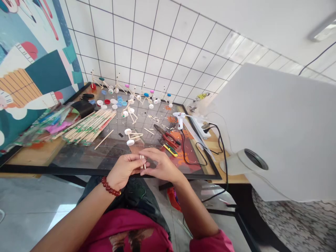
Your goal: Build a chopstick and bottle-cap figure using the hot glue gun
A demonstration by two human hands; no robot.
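Several short wooden sticks stand side by side between my two hands, over the table's front edge. My left hand pinches them from the left, thumb across them. From the right, my right hand closes its fingers around the same sticks. Just beyond lies a small stick frame with white bottle-cap wheels. To the right of it are red-handled pliers and a yellow-green utility knife. One loose chopstick rests left of the frame.
Packaged chopsticks lie at the left, beside plastic bags. Several stick-and-cap models and loose bottle caps fill the back. A white glue gun and its black cord lie at the right, near a power strip.
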